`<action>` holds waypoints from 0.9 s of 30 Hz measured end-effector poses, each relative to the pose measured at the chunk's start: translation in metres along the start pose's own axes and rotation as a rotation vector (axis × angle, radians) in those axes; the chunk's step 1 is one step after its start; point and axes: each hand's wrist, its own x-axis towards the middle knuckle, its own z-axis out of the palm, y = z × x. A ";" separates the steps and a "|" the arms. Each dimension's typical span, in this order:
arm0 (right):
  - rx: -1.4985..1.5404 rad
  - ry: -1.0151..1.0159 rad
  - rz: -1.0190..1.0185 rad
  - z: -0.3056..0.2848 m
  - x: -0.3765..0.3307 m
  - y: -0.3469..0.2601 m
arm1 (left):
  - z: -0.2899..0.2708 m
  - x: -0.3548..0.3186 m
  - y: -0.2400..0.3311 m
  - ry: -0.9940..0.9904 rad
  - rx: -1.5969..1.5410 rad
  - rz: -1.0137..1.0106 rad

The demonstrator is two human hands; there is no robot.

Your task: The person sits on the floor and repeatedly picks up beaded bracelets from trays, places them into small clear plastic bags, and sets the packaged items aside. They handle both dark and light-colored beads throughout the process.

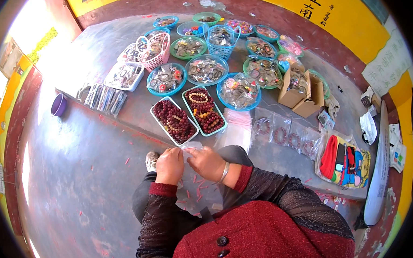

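Observation:
A small clear plastic bag [193,145] is pinched between my two hands, just in front of the bead trays. My left hand [169,164] is closed on its left side, and my right hand [209,163], with a silver bangle at the wrist, grips the right side. Whether anything lies inside the bag I cannot make out. Dark red bead bracelets fill a white tray [187,141] right beyond my hands. Similar bracelets, with some tan and orange ones, fill a second tray [218,132]. A stack of flat plastic bags [238,126] lies to the right.
Bagged bracelets [286,133] lie in a row on the raised platform. Behind stand several basins, such as a blue basin [250,107], a pink basket [158,61] and cardboard boxes [309,104]. A bundle of colourful cloth [342,161] sits right; a purple bucket [59,105] stands left.

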 end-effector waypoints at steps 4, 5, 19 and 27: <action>0.165 0.249 -0.024 -0.036 0.018 0.027 | -0.005 0.019 -0.012 -0.051 0.036 -0.050; 0.217 0.287 0.072 -0.037 0.023 0.040 | -0.005 0.021 -0.016 -0.074 0.019 -0.064; -0.196 -0.197 0.602 0.067 0.004 0.218 | 0.008 0.026 -0.018 -0.226 0.058 -0.089; -0.034 -0.173 0.633 0.058 0.006 0.221 | 0.010 0.026 -0.022 -0.235 0.045 -0.089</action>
